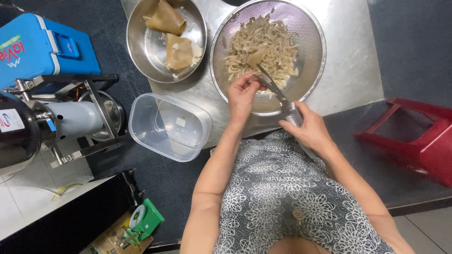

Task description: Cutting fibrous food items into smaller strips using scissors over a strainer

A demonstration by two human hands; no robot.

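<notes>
A metal mesh strainer [310, 28] holds a heap of pale cut strips [263, 44]. My left hand [242, 96] pinches a tan piece [255, 57] over the strainer's near side. My right hand [306, 129] grips the handles of metal scissors [275, 87], whose blades point up at that piece. To the left, a steel bowl [141, 51] contains two folded tan sheets [178, 51].
An empty clear plastic tub [169, 126] lies left of my arm. A blue cooler box [40, 47] and a steel machine [70, 117] stand at the far left. A red plastic stool [416, 134] is on the right. A steel tray [343, 66] lies under the bowls.
</notes>
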